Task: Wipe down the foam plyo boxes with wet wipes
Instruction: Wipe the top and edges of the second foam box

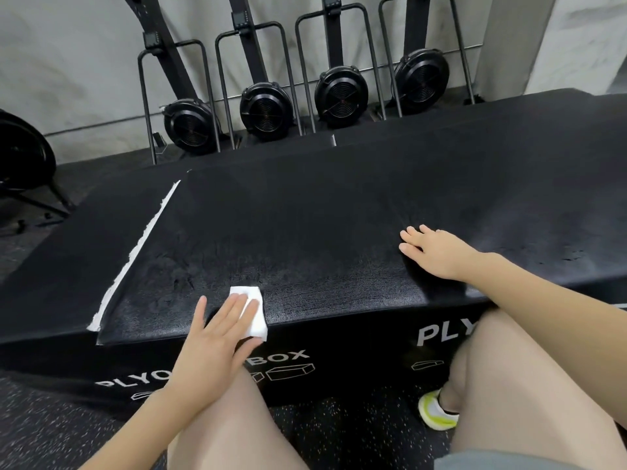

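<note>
A person crouched at a black foam plyo box [305,215] presses a folded white wet wipe [252,308] flat against the box's top, right at the near edge, under the straight fingers of the left hand [213,337]. That grip is released rather than clenched: the wipe is pinned by the flat of the hand, not pinched. The right hand [437,252] rests palm-down and spread on the same top, well apart to the right, grasping nothing and apparently steadying the body.

Progress looks early to middling. A faintly darker, streaked patch across the middle of the top may be dampness from wiping, but the pictures do not settle it. The far half of the top, the printed front face [288,362] and the lower neighbouring box [68,239] to the left appear to remain.

The wipe sits just above the rounded front edge, so a pull toward the body would carry it over the lip and down the front. To the left, a torn seam showing white foam [135,252] marks that box's boundary and could snag the wipe. Ahead and to the right lies broad open surface for long strokes. Four upright rowing machines [264,106] stand beyond the far edge, clear of the working area.
</note>
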A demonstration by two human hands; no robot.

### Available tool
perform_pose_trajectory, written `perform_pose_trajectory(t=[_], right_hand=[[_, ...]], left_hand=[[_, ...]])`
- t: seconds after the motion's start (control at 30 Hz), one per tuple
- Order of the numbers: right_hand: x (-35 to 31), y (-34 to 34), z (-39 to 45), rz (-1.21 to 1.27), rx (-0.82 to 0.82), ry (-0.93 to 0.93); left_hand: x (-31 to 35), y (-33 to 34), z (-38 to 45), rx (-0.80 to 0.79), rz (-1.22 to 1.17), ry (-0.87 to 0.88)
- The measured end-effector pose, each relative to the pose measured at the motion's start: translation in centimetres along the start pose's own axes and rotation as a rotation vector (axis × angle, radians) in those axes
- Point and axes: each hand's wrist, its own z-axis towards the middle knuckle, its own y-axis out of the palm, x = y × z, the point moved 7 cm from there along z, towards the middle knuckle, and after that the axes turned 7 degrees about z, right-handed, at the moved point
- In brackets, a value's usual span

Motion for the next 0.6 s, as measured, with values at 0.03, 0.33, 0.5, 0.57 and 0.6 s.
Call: perform_pose_trajectory(t=[0.03, 0.33, 0.5, 0.57, 0.6], right_hand=[[0.0, 0.0, 0.0, 0.005, 0.001, 0.002], [-0.3, 0.1, -0.1, 0.016, -0.016, 0.005], [-0.5, -0.2, -0.2, 0.035, 0.008, -0.009], [-0.4, -0.4, -0.3, 0.053, 0.01, -0.005], [-0.3, -0.5, -0.4, 0.075, 0.017, -0.001]], left_hand=[[0.3, 0.1, 0.2, -0.005, -0.006, -0.003], [6.6, 0.1, 5.1, 0.075, -0.064, 0.082], [11.7, -0.6, 8.6, -0.009, -0.113, 0.136], [14.4, -0.8, 10.5, -0.042, -0.125, 0.158], [15.7, -0.9, 11.5, -0.058, -0.127, 0.175]])
